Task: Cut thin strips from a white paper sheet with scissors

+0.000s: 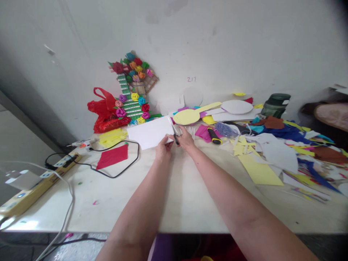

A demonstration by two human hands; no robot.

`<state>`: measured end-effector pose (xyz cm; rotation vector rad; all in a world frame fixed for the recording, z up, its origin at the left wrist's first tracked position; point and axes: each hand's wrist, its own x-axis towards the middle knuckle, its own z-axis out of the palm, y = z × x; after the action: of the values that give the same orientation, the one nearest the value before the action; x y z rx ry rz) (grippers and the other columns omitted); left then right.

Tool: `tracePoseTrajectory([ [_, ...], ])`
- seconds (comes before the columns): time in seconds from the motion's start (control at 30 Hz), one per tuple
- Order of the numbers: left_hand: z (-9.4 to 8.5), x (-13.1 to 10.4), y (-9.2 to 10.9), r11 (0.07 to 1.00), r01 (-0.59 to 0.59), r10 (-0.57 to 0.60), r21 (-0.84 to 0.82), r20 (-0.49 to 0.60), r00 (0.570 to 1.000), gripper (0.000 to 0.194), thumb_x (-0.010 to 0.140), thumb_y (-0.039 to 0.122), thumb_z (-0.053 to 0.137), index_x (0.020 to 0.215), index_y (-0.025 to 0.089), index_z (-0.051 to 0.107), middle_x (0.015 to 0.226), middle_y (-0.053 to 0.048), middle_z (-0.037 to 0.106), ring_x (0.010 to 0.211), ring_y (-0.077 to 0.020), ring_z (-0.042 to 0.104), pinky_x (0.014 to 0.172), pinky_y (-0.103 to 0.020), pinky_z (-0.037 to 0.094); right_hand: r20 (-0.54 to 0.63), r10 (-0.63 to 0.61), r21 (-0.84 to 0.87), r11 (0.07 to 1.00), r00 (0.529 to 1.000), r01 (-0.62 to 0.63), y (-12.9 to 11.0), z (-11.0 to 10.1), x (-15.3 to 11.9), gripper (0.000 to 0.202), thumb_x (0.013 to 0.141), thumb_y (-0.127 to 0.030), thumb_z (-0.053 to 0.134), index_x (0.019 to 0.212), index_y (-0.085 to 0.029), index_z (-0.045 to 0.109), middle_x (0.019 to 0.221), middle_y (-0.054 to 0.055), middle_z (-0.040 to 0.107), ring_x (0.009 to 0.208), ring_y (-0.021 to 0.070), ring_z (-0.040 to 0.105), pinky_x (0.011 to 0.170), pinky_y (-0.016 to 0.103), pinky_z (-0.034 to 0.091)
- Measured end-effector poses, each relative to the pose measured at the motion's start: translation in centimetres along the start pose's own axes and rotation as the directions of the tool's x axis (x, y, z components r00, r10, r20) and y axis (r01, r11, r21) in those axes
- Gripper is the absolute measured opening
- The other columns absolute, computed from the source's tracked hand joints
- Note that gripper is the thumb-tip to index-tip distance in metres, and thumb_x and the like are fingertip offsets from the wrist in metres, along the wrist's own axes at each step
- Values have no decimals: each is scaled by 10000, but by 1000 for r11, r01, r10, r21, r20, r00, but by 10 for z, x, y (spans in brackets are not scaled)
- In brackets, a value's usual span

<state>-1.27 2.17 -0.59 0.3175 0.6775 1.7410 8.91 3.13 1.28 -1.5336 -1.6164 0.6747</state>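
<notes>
My left hand (164, 146) is closed on the near right corner of a white sheet of paper (148, 133), thumb on top. Beside it, my right hand (186, 139) grips a pair of scissors (176, 139) by their dark handles. The blades point away from me along the sheet's right edge, and a narrow strip of paper lies along them. Just beyond my hands lies a yellow paddle-shaped cutout (187, 116). A black and yellow utility knife (214, 136) rests to the right of my right hand.
At left are a power strip (61, 163), a black cable (114, 177), a red paper piece (112, 157) and a red plastic bag (104, 112). Paper flowers (136, 69) lean on the wall. Paper scraps (280, 148) and a green bottle (276, 105) are at right.
</notes>
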Motion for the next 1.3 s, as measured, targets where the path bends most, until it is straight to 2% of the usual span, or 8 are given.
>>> tracePoseTrajectory([
  [0.1, 0, 0, 0, 1000, 1, -1, 6, -1, 1000, 125, 695, 35, 548, 695, 147, 604, 690, -10, 633, 586, -118, 597, 577, -216, 485, -14, -36, 37, 999, 999, 36, 2, 1, 1, 656, 705, -495, 537, 1290, -277, 335, 801, -18, 629, 618, 138, 622, 766, 321, 451],
  [0.27, 2, -2, 1, 1000, 9, -9, 5, -19, 1000, 127, 696, 30, 541, 685, 142, 599, 672, -13, 629, 563, -114, 586, 566, -213, 482, -21, -34, 19, 999, 999, 34, -1, -1, -1, 624, 714, -491, 526, 1275, -276, 356, 783, -18, 627, 609, 138, 616, 756, 314, 446],
  [0.5, 1, -1, 2, 1000, 6, -6, -2, -12, 1000, 122, 687, 34, 554, 682, 145, 604, 671, -11, 631, 565, -112, 587, 574, -211, 486, -58, -31, -42, 999, 998, 29, -5, -2, -2, 622, 716, -474, 533, 1277, -268, 365, 920, 19, 626, 852, 183, 610, 778, 317, 442],
  [0.83, 5, -5, 4, 1000, 13, -14, -14, -34, 999, 115, 675, 19, 543, 692, 117, 601, 654, -21, 627, 553, -113, 589, 573, -207, 489, -102, -51, -49, 998, 993, 46, -6, 1, -2, 628, 702, -465, 547, 1267, -250, 378, 1012, 41, 609, 909, 198, 594, 795, 335, 446],
  [0.93, 4, -4, 4, 1000, 14, -15, -15, -34, 999, 116, 677, 19, 538, 683, 117, 600, 653, -19, 628, 554, -114, 591, 576, -209, 490, -102, -55, -29, 998, 993, 52, -6, 2, -2, 629, 695, -458, 558, 1261, -244, 384, 978, 41, 617, 810, 188, 621, 779, 333, 453],
  [1.1, 2, -2, 3, 1000, 7, -7, -8, -18, 1000, 120, 677, 12, 540, 695, 114, 601, 661, -16, 626, 563, -116, 593, 591, -220, 495, -14, -31, 43, 999, 999, 31, 0, 2, 1, 643, 701, -450, 557, 1282, -269, 348, 822, -7, 623, 481, 111, 580, 693, 313, 475],
  [1.3, 2, -4, 0, 999, -1, 1, 32, 13, 1000, 111, 683, 28, 558, 719, 124, 602, 712, -30, 643, 591, -126, 603, 596, -221, 498, 21, -22, 60, 998, 1000, 20, -1, -5, 4, 665, 700, -432, 581, 1295, -262, 338, 803, -12, 619, 510, 102, 579, 646, 276, 477],
])
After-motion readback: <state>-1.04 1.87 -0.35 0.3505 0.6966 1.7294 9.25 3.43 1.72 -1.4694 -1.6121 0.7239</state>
